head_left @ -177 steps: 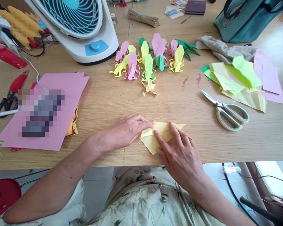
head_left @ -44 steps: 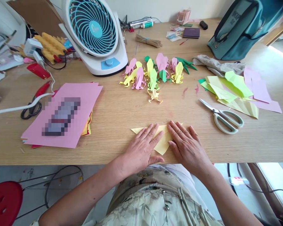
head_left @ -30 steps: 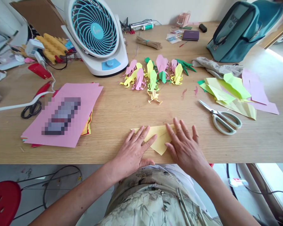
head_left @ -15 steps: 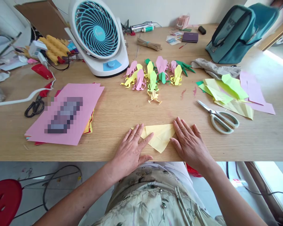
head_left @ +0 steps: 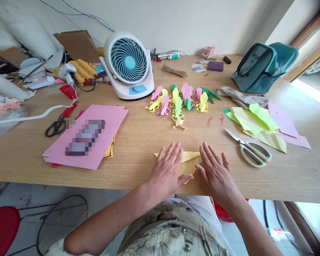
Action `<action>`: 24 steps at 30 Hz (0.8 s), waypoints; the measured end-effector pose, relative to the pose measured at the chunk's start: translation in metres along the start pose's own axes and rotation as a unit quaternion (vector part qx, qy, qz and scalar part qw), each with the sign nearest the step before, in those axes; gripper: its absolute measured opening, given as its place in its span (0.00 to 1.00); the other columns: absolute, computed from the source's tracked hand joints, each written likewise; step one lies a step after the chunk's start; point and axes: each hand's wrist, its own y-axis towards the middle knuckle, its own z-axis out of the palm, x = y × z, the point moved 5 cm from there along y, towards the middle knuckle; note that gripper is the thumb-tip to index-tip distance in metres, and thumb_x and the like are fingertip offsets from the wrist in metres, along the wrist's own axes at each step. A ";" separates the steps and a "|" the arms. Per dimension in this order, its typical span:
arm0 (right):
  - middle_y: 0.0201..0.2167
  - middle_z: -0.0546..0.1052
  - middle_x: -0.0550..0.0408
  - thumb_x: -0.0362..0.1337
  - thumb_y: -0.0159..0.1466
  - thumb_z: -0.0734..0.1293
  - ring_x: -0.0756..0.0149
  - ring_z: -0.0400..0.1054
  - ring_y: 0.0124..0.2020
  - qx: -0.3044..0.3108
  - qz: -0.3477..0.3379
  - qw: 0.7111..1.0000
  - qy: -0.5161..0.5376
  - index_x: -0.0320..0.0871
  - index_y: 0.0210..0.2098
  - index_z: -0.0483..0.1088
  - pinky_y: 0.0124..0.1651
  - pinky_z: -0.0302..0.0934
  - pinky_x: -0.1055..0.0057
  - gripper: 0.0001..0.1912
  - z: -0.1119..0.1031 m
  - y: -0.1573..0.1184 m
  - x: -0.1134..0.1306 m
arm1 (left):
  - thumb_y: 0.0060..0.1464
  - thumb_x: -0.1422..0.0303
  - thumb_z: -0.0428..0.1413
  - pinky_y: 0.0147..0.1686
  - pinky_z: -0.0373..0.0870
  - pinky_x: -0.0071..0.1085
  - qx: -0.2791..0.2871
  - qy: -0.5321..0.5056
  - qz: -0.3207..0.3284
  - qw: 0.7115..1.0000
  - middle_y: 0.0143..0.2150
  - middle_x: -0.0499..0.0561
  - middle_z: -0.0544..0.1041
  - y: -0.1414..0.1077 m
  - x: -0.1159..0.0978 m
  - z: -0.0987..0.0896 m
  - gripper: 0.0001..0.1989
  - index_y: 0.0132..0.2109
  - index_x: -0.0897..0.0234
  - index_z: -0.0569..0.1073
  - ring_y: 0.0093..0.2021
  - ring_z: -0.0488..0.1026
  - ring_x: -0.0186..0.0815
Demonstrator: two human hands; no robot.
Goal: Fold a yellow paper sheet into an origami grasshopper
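The teal fabric bag (head_left: 261, 69) bears blurred lettering. The left hand (head_left: 166, 174), fingers together, has shifted inward over the folded pale-yellow paper (head_left: 188, 166) on the wooden desk (head_left: 141, 142); the right hand (head_left: 216, 172) has fingers slightly spread.

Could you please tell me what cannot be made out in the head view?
In the head view:
Part of the yellow paper: under the left hand.
Its right end: under the right hand.
Dark object on pink sheets: pixelated.
Red stool: cut off by left edge.
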 end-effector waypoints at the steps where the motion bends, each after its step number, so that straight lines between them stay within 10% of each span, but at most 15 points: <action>1: 0.72 0.50 0.45 0.44 0.74 0.49 0.54 0.45 0.72 0.003 -0.018 1.000 0.008 0.43 0.73 0.28 0.69 0.42 0.45 0.34 0.001 0.002 0.003 | 0.65 0.45 0.37 0.69 0.48 0.52 0.001 -0.007 0.012 1.000 0.73 0.65 0.50 0.005 -0.003 0.005 0.40 0.70 0.75 0.54 0.74 0.45 0.50; 7: 0.72 0.51 0.44 0.45 0.73 0.51 0.54 0.45 0.72 0.042 -0.114 0.992 0.017 0.43 0.73 0.31 0.69 0.45 0.48 0.35 0.015 0.006 0.014 | 0.67 0.47 0.34 0.70 0.47 0.51 0.004 0.006 0.024 1.000 0.74 0.61 0.48 0.014 -0.001 0.032 0.38 0.71 0.72 0.51 0.74 0.44 0.47; 24: 0.73 0.48 0.46 0.48 0.74 0.49 0.56 0.44 0.73 0.080 -0.004 0.996 -0.034 0.41 0.72 0.44 0.70 0.43 0.48 0.32 0.007 0.002 -0.008 | 0.62 0.43 0.42 0.68 0.44 0.56 0.075 -0.014 0.106 0.991 0.75 0.54 0.47 -0.003 0.023 0.019 0.38 0.72 0.55 0.51 0.74 0.42 0.53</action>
